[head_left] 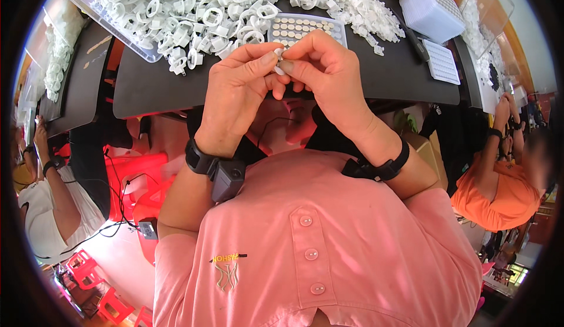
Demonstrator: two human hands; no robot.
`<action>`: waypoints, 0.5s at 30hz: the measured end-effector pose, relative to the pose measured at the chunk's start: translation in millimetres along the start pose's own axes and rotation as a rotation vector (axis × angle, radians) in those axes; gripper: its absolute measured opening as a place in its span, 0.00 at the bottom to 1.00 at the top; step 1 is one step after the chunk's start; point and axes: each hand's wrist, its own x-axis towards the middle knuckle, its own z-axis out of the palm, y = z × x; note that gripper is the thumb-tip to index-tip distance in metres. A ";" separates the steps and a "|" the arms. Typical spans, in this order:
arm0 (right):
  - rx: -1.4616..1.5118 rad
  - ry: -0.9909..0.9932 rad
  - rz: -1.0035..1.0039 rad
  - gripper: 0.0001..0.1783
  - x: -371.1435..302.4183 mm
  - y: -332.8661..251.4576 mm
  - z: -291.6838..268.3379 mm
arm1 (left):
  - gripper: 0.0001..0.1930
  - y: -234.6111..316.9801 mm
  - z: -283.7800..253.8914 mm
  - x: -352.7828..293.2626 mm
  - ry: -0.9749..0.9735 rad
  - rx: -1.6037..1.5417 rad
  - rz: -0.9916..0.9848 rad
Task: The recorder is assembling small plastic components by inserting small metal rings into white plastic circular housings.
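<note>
Your left hand (235, 92) and right hand (336, 79), fingers pinched together on a small white plastic piece (279, 68), mostly hidden; it's up over the black flat-topped table (158, 86), near the pale rectangular tray (339, 27) of cream discs (292, 26). White ring-shaped plastic parts (202, 13) heaped farther left.

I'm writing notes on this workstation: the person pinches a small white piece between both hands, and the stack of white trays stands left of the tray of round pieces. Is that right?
The side is wrong: in the head view, the stack of white trays stands right of the tray of round pieces. The left hand and right hand do pinch a small white piece.
</note>
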 end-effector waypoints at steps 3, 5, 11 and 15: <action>0.073 -0.036 0.089 0.03 0.9 -6.9 -1.6 | 0.12 -0.2 0.0 -0.7 0.002 -0.008 0.007; 0.128 -0.041 0.128 0.04 2.4 -6.3 -3.0 | 0.12 0.0 1.0 -0.8 0.002 -0.011 0.007; 0.264 -0.037 0.252 0.05 4.8 -1.8 -6.3 | 0.13 -0.3 3.0 -0.5 0.035 -0.014 -0.006; 0.380 -0.070 0.348 0.07 8.3 -1.4 -8.6 | 0.13 -0.6 0.4 -0.2 0.028 -0.018 -0.002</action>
